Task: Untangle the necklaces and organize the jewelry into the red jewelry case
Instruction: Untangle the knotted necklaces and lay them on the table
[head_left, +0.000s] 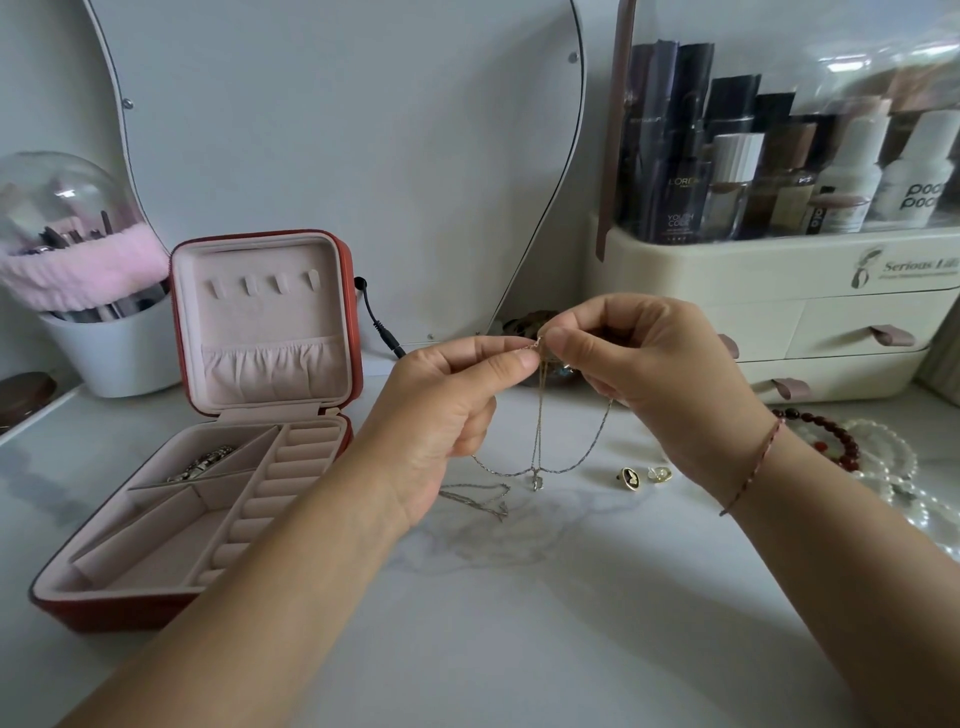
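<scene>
Head view: left hand (447, 415) and right hand (660, 374) pinch a necklace (538, 426); a bottle (680, 202) reads "YOUTH CODE".

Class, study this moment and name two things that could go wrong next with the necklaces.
1. The left hand and right hand both pinch the thin chain at one spot; tugging apart might tighten the tangle or snap it.
2. Its hanging loop trails beside the loose chain on the table and might snag it.
</scene>
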